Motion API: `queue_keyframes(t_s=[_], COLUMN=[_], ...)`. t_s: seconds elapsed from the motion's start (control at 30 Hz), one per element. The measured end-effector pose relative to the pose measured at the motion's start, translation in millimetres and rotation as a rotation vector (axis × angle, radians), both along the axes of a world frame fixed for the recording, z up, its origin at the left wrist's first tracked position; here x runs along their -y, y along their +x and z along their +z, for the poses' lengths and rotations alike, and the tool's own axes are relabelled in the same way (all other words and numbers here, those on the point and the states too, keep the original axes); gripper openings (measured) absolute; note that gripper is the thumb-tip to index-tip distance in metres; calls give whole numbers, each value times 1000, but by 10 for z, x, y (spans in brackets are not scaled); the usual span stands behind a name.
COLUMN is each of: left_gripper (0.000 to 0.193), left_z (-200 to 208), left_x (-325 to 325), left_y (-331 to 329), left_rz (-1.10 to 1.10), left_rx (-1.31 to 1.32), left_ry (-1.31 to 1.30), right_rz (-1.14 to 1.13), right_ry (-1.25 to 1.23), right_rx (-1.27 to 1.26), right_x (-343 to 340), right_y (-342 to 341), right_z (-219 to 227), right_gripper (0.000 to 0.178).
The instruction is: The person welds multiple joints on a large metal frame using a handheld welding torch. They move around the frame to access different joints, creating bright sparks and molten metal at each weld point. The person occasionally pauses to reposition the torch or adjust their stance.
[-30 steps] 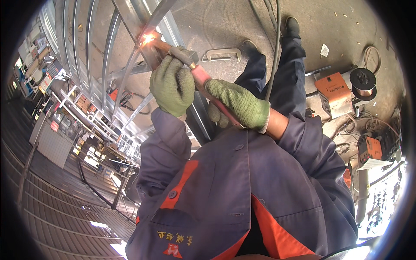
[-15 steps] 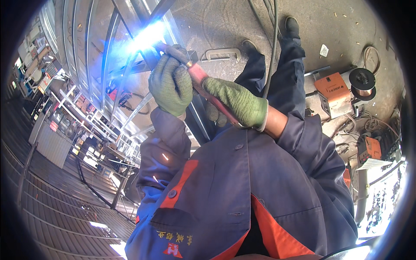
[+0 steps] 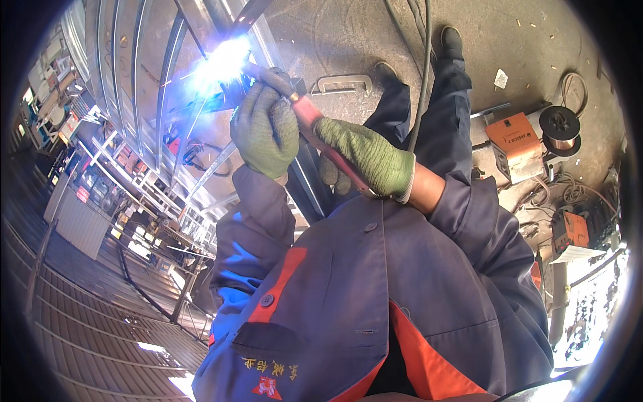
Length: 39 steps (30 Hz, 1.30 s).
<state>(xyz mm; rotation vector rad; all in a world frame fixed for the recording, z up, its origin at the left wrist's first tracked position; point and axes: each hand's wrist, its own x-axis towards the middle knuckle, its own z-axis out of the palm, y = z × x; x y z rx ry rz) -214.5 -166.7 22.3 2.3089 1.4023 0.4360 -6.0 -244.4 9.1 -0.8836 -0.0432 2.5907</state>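
A red-handled welding torch [image 3: 307, 114] runs slantwise up and left. My right hand [image 3: 365, 157], in a green work glove, is wrapped round its handle. Farther forward, my gloved left hand [image 3: 266, 130] has its fingers curled against the dark neck of the torch. The neck points at metal bars, where a bright blue-white arc [image 3: 224, 63] burns and throws sparks. Its glare hides the torch tip and the joint beneath it. A dark square metal tube [image 3: 309, 177] passes below my hands.
Long metal bars [image 3: 137, 80] stretch along the left. A metal handle [image 3: 341, 84] lies on the concrete floor beyond my hands. An orange machine [image 3: 514, 144] and a wire spool [image 3: 560, 127] stand at the right. A cable [image 3: 423, 80] hangs beside my legs.
The arc's glare has shifted slightly left and toward me, with more sparks around it. Both hands keep nearly the same place on the torch.
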Motion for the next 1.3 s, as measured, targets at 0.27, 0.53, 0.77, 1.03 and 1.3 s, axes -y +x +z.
queue_keyframes(t_s=[0.27, 0.53, 0.77, 1.03, 1.3], left_gripper=[29, 23, 18, 28, 35], left_z=[15, 89, 252, 614, 511], left_x=[6, 11, 0, 1392, 3149], left_y=[-3, -27, 45, 485, 871], left_rz=[21, 7, 21, 484, 1092], left_rx=[26, -10, 92, 353, 330], left_ry=[-39, -71, -10, -236, -113], right_rz=[-16, 24, -41, 336, 774], right_ry=[-18, -26, 147, 820, 1137], right_rx=[-52, 93, 296, 519, 344], right_x=[-39, 18, 110, -217, -338], right_y=[2, 201, 640, 1031, 559], right_z=[-25, 207, 935, 1423, 1527], right_gripper=[67, 71, 79, 86, 78])
